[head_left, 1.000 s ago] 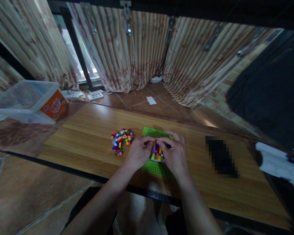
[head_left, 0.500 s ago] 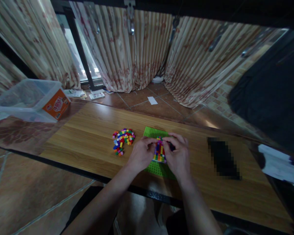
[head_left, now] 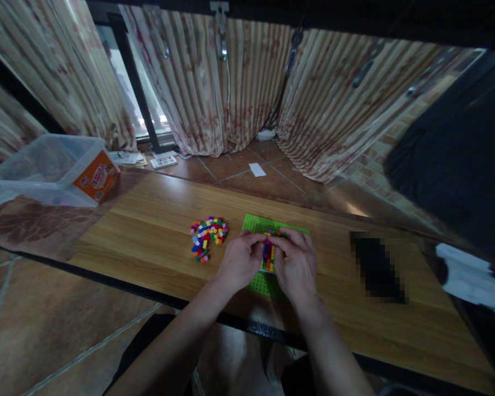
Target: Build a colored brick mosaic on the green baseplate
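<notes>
A green studded baseplate [head_left: 259,221] lies on the wooden table under both hands. On it stands a block of colourful toy bricks [head_left: 268,256], set in rows and partly hidden by my fingers. My left hand [head_left: 242,259] is closed at the block's left side, thumb and index finger pinched at its upper part. From the right, my right hand [head_left: 296,262] bends over the block, its fingertips meeting the left ones on a small brick that is mostly covered. A pile of loose toy bricks [head_left: 209,234] lies left of the baseplate.
A clear plastic bin [head_left: 61,165] with an orange label stands at the table's left end. A dark pixelated object [head_left: 377,267] lies to the right on the table [head_left: 157,220]. White papers [head_left: 470,278] are at the right edge. Dark fabric [head_left: 457,159] hangs at the far right.
My right hand has shifted slightly left, bringing its fingertips against the left hand's and covering more of the brick block. The left hand stays nearly in place.
</notes>
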`<state>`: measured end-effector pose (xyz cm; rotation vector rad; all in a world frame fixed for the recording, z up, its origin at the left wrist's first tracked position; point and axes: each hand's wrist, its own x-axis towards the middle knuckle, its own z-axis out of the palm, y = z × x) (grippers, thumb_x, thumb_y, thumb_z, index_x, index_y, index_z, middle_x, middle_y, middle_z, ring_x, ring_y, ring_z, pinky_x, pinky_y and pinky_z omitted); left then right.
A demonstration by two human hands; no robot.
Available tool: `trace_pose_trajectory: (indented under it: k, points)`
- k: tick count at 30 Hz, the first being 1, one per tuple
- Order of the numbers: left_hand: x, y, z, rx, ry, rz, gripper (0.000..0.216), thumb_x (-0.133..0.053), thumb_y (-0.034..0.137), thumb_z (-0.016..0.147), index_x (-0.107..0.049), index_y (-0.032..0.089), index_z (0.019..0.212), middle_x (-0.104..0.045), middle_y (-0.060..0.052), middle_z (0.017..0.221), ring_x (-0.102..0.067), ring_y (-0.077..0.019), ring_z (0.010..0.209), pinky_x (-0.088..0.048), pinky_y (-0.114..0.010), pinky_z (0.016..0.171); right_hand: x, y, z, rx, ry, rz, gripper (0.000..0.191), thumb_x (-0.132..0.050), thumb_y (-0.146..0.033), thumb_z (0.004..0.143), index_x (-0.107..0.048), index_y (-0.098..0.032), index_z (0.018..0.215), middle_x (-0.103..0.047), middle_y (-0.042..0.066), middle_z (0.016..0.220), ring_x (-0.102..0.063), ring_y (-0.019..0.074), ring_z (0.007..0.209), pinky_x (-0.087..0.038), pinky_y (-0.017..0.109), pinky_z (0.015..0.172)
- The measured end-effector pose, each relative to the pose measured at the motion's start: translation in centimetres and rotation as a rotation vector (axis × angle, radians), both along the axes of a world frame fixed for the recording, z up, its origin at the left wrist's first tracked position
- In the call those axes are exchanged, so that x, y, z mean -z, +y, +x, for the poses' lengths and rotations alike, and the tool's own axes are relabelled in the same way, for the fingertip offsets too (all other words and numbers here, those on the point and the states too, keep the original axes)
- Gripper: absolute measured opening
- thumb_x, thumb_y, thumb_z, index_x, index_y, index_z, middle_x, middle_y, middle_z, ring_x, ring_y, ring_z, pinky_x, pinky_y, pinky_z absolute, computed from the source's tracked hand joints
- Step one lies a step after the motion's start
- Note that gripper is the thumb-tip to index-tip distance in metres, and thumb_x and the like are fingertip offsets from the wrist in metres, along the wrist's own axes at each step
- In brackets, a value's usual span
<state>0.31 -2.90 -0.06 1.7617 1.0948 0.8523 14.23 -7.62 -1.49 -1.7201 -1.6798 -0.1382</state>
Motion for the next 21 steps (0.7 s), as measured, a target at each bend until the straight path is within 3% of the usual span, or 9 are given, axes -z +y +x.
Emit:
trace_pose_trajectory:
  k: [9,17,21]
  points:
    - [-0.2,0.1,-0.2,0.024,0.136,0.091,0.031,-0.05,0.013,0.089,-0.076,0.021,0.103,-0.071,-0.009,0.1,-0.066,-0.0222,0.09,-0.051,-0.035,0.086,0.3,-0.3,0.0,0.019,-0.067,-0.01,0.035,-0.047,-0.012,0.089,-0.078,-0.026,0.099,-0.069,0.009,0.11,-0.055,0.0277,0.1,-0.044,0.047,0.089]
    - [0.4,3.9,-4.6,-0.212,0.49,0.323,0.021,-0.057,0.013,0.083,-0.075,0.02,0.091,-0.07,-0.011,0.095,-0.063,-0.0266,0.094,-0.047,-0.038,0.091,1.0,-0.5,0.3,-0.013,0.094,0.061,0.03,-0.05,-0.018,0.091,-0.077,-0.028,0.101,-0.068,0.008,0.111,-0.057,0.026,0.103,-0.046,0.047,0.092]
    - [0.5,4.9,-5.3,-0.19,0.638,0.365,0.015,-0.061,0.016,0.08,-0.074,0.02,0.085,-0.07,-0.011,0.094,-0.061,-0.0282,0.095,-0.047,-0.04,0.093,0.8,-0.4,0.1,0.002,0.124,0.054,0.029,-0.051,-0.019,0.092,-0.078,-0.027,0.098,-0.069,0.008,0.111,-0.057,0.0258,0.103,-0.046,0.047,0.093]
